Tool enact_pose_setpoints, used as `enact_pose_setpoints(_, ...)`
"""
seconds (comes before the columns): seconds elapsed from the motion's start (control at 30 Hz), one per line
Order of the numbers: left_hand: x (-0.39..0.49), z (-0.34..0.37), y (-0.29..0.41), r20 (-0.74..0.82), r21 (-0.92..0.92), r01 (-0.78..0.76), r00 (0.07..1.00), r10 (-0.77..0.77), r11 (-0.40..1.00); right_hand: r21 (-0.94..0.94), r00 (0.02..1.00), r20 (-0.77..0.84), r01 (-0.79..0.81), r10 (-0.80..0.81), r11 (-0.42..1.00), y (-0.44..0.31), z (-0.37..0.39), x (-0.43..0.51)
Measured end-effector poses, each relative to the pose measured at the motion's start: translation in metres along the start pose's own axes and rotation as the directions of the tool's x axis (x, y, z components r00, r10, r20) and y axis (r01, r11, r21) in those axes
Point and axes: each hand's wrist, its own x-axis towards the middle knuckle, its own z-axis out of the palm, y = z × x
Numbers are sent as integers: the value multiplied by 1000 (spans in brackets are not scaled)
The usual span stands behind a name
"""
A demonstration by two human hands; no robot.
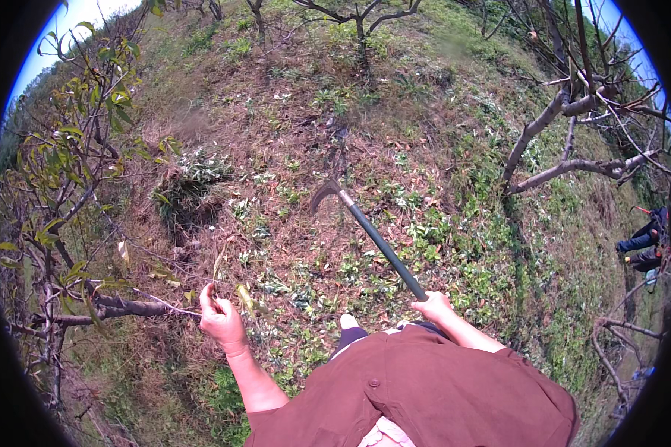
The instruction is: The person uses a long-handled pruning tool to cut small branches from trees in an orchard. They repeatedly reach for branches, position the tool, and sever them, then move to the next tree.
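Observation:
My right hand (pixel 435 307) is closed around the lower end of the dark green handle of a sickle (pixel 383 246). Its curved metal blade points up and to the left, over the weedy ground ahead of me. On the left, my left hand (pixel 222 321) pinches a thin tree twig (pixel 168 306) between thumb and fingers. A few yellowish leaves (pixel 246 299) hang beside that hand. The twig runs left among the branches of a leafy tree (pixel 84 173).
A bare forked tree (pixel 537 125) stands at the right, and another tree (pixel 361 47) rises ahead. Cut weeds (pixel 193 179) lie heaped left of centre. At the far right edge a person (pixel 643 240) is partly visible. Low bare branches (pixel 606 346) are at lower right.

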Motion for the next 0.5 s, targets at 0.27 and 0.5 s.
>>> enact_pose_setpoints(0.27,2,0,-1,154,-149,-9,988,32,989,-74,1000,-7,12,-12,997,-5,1,-11)
enact_pose_setpoints(0.5,4,0,-5,55,-181,-214,972,227,960,-117,999,5,43,-43,992,-14,3,-17)
